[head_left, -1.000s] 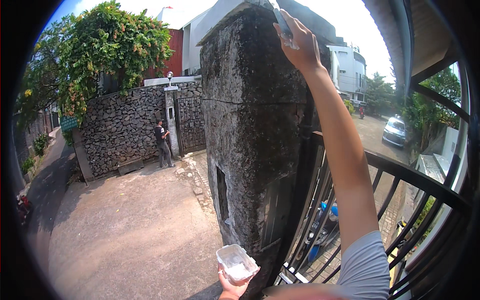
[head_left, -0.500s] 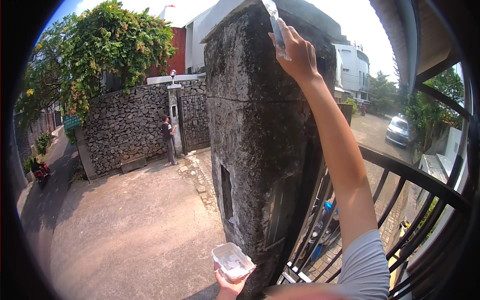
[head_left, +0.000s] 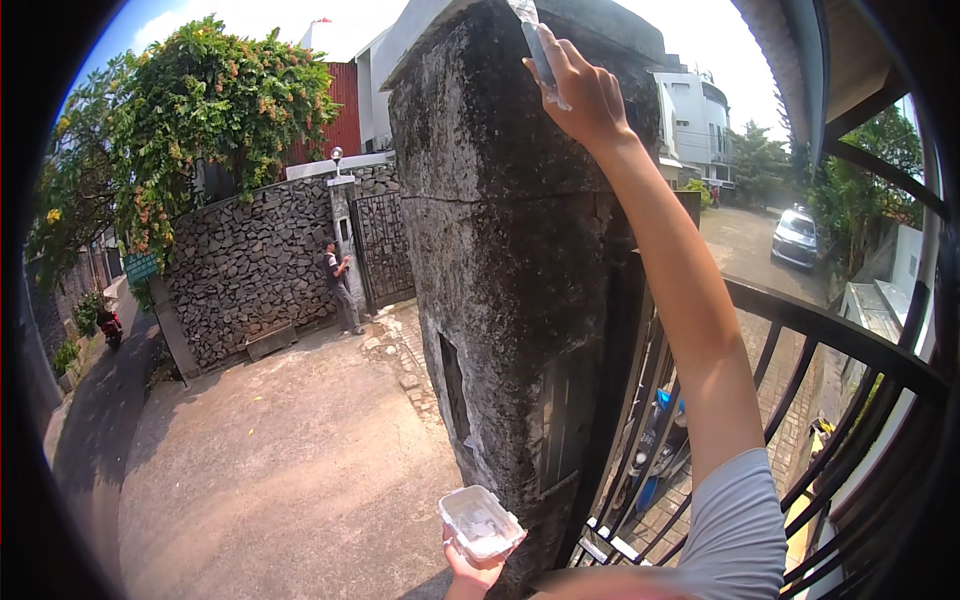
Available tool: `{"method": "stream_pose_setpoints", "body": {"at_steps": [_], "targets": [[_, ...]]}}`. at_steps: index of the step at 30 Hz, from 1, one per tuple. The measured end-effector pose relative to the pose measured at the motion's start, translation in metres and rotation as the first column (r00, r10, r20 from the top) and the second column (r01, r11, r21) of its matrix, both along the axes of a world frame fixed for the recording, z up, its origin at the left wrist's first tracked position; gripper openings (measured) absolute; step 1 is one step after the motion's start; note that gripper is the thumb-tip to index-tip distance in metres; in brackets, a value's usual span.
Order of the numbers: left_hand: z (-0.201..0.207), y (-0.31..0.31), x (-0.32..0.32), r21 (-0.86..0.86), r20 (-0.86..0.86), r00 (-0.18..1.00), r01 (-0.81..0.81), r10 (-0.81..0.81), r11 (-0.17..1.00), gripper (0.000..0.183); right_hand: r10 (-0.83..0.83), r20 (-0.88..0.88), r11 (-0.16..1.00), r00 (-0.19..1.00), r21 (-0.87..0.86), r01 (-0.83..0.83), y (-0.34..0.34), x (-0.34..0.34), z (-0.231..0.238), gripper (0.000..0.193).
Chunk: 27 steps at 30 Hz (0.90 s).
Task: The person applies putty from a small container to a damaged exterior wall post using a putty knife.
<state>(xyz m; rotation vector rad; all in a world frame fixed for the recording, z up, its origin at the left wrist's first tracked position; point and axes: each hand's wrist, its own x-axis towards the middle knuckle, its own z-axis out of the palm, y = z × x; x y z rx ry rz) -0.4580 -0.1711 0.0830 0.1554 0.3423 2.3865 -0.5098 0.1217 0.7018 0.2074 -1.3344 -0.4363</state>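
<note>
High up against the weathered concrete pillar (head_left: 540,230), my right hand (head_left: 585,95) is closed around a grey-handled tool (head_left: 540,55). White paste smears the tool, and its upper end is cut off at the picture's top, so I cannot tell a brush from a putty knife. The tool lies in front of the pillar's upper edge, under the pale cap (head_left: 610,30). Low beside the pillar's base, my left hand (head_left: 474,572) grips a clear plastic container (head_left: 482,520) from below. White paste coats the container's inside.
A black metal railing (head_left: 840,340) runs right of the pillar, with a parked motorbike (head_left: 655,450) behind it. Across the paved yard (head_left: 290,470), a person (head_left: 340,285) stands by a gate (head_left: 380,245) and stone wall (head_left: 250,260). A car (head_left: 796,238) is on the right lane.
My view has shifted slightly. My right hand and the tool appear a little higher and further left; the container appears slightly right. The red motorbike on the left lane has moved.
</note>
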Motion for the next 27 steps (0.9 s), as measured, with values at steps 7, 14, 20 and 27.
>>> {"method": "stream_pose_setpoints", "body": {"at_steps": [7,14,20,27], "targets": [[0.012,0.006,-0.001,0.013,0.153,0.987,0.037,-0.039,0.999,0.08,0.058,0.115,0.998,0.992,-0.042,-0.054,-0.021,-0.007,0.006,0.05],[0.025,0.009,0.006,-0.041,0.049,0.995,0.086,-0.084,0.995,0.076,0.042,0.107,0.999,0.993,-0.033,-0.039,-0.016,-0.002,-0.005,0.051],[0.016,0.012,-0.002,0.003,0.079,0.994,0.075,-0.075,0.997,0.077,0.023,0.102,0.999,0.995,-0.047,-0.018,-0.026,-0.017,0.02,0.052],[0.011,0.01,-0.004,-0.025,0.055,0.996,0.069,-0.068,0.997,0.082,-0.021,0.097,1.0,0.995,0.002,0.021,-0.024,-0.031,0.012,0.054]]}}
